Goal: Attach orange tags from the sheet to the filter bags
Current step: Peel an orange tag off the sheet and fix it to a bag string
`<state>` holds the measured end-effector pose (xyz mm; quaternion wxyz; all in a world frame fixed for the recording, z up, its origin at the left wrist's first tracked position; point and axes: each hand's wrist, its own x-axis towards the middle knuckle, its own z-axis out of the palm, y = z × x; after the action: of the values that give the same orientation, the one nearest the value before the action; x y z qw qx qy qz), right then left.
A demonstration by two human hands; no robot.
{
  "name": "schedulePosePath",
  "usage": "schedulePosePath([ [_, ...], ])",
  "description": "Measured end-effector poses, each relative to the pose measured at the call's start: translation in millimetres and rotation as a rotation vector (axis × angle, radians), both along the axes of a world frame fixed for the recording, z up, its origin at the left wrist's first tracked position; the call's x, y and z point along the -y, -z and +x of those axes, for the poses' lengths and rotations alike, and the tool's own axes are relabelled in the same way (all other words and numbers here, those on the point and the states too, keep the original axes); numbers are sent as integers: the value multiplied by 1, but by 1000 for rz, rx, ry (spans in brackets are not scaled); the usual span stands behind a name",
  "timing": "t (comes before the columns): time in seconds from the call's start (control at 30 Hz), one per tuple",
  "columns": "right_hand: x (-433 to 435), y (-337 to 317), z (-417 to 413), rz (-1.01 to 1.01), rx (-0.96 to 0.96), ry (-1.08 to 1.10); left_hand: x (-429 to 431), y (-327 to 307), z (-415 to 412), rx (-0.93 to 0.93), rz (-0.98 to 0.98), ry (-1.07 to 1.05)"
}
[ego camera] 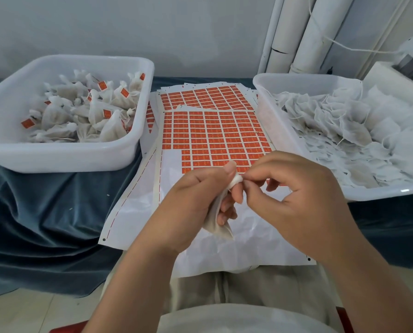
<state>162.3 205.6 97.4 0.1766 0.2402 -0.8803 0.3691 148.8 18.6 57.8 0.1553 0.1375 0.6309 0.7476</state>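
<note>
The likeliest slip is at the bunched top of the filter bag (pixel 218 224). The contact there is small, so a tug to either side could pull it out of the fingertips. The bag would probably drop onto the bare backing of the sheet (pixel 215 135) or into the lap. No orange tag shows between the fingers, so I cannot tell whether one is already in the pinch. If one is, its sticky face could fold on itself or catch the mesh crooked.

The left hand (pixel 193 203) is curled round the bag with the thumb on top, pressing the gathered neck, and the bag's body hangs below the palm. The right hand (pixel 304 195) comes in from the right. Its thumb and forefinger are closed in a fine pinch on the same neck, touching the left thumb, with the other fingers loosely bent.

Both hands hang over the near part of the sheet, which lies on the tabletop between the two tubs. The left tub (pixel 64 157) holds tagged bags and the right tub (pixel 378 193) holds untagged ones.
</note>
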Motion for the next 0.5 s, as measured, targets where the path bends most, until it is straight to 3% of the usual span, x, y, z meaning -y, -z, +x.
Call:
schedulePosePath([
  [0.1,-1,0,-1,-152,141,-11,-1,0,0,21,70,28],
  [0.27,0,6,-8,-496,557,-170,-1,0,-2,153,314,165],
  [0.4,-4,10,-15,-589,787,-299,0,3,-4,229,389,226],
  [0.5,-11,8,-17,-540,834,-342,-2,4,-3,256,413,261],
])
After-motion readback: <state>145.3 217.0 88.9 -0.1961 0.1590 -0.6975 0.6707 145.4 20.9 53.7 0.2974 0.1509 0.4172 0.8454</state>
